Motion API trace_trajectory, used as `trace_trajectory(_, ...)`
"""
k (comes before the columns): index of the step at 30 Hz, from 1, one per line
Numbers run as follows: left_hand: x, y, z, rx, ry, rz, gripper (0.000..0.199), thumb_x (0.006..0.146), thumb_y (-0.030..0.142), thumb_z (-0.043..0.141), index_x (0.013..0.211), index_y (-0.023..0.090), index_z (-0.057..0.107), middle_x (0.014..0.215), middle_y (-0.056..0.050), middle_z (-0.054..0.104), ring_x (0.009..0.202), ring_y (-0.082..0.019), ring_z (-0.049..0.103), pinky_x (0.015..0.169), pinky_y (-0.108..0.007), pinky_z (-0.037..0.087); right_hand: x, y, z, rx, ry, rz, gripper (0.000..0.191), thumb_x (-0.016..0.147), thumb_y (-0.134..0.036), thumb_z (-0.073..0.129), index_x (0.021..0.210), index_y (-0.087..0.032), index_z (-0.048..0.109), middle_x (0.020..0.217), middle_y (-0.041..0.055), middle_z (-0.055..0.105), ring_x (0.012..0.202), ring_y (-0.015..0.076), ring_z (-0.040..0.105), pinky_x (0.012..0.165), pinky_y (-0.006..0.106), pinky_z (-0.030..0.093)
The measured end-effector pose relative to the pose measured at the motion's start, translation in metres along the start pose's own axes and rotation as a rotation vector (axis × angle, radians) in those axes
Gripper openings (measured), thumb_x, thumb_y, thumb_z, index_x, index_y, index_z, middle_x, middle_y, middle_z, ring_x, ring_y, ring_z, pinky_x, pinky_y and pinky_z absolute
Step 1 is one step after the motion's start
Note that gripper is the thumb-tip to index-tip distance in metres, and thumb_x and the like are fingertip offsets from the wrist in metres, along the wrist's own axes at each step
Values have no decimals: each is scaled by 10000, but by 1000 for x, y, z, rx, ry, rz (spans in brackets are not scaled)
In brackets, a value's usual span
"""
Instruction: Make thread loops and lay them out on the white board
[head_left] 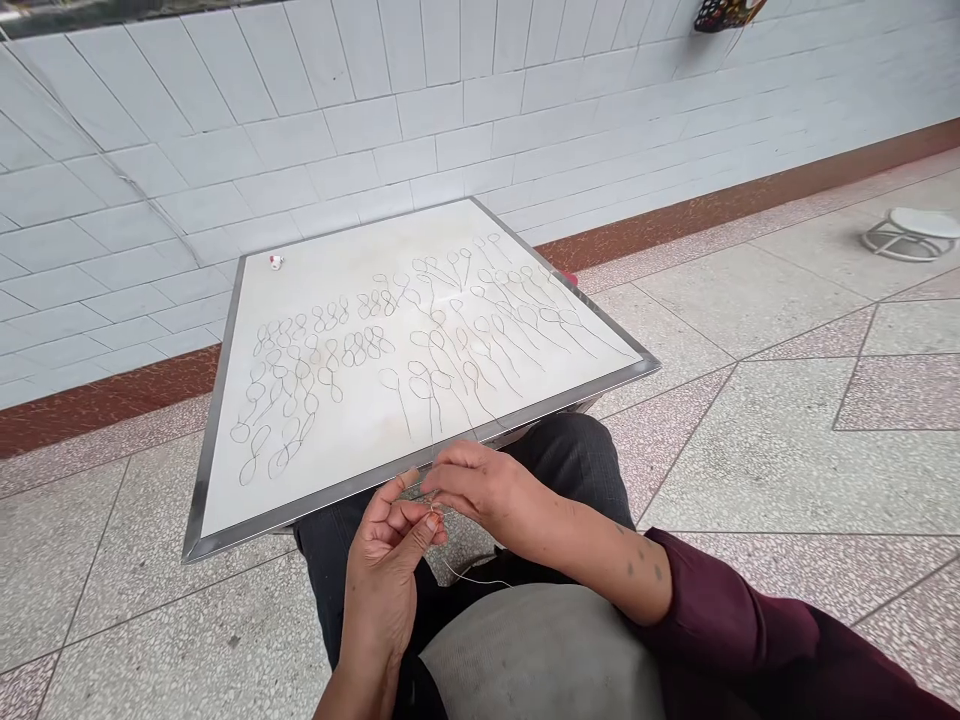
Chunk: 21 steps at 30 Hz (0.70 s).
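Note:
Close together over the lap, just off the table's near edge, are both hands. My left hand [394, 545] pinches a thin pale wire or cord [476, 580] between thumb and forefinger. One end of that strand curves down and right toward the lap. My right hand [484, 485] has its fingertips closed at the same spot, partly hiding the strand. On the white table [360, 450] lie many thin wire-like pieces: single loops with long tails [431, 385] at the right, and figure-eight shapes [330, 380] at the left.
A metal rim [315, 500] edges the table, which stands against a white tiled wall [337, 150]. A small white and red object [276, 262] sits at its far left corner. On the floor at right is a low round stool [911, 232]. Dark-trousered knees [581, 460] are under the near edge.

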<state>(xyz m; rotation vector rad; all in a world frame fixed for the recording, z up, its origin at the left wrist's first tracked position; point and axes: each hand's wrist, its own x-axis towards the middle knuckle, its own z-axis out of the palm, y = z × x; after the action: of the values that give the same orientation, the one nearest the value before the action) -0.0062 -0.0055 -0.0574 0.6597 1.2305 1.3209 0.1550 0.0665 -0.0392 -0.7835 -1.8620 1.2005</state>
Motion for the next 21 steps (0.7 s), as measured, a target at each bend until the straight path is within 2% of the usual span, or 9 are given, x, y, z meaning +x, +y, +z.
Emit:
trace_trajectory(2, 0, 1, 0, -15, 43, 31, 553, 733, 261, 832, 1249, 233, 635, 724, 39, 677, 681, -113, 601, 753, -260, 498, 0, 4, 1, -48, 31, 2, 215, 906, -256, 656, 1121, -255, 671, 1037, 55, 652, 825, 178, 613, 798, 360, 522)
trace_trajectory(4, 1, 2, 0, -22, 102, 72, 565, 721, 272, 841, 1245, 234, 634, 737, 36, 684, 699, -114, 600, 762, -256, 496, -1, 7, 3, -46, 57, 61, 287, 902, -305, 681, 1178, -252, 630, 1026, 55, 662, 805, 170, 620, 783, 349, 529)
trace_trajectory(8, 1, 3, 2, -27, 166, 111, 567, 705, 288, 849, 1231, 226, 646, 743, 36, 675, 719, -114, 595, 778, -250, 489, -2, 10, 10, 163, 33, 214, 204, 920, -336, 638, 1102, -245, 636, 889, 16, 687, 800, 164, 647, 706, 296, 520)
trace_trajectory(16, -4, -4, 4, -10, 107, 98, 527, 732, 281, 837, 1213, 226, 631, 741, 40, 667, 727, -115, 595, 797, -262, 489, -2, 11, 23, 372, 25, 247, 102, 849, -252, 679, 947, -226, 691, 857, -8, 703, 769, 138, 656, 706, 272, 513)
trace_trajectory(21, -6, -4, 3, 5, 90, 107, 520, 756, 275, 827, 1223, 221, 604, 745, 37, 680, 731, -122, 601, 810, -269, 480, -2, 10, 23, 395, 26, 248, 98, 844, -250, 671, 934, -224, 701, 870, 2, 716, 781, 149, 659, 739, 299, 518)
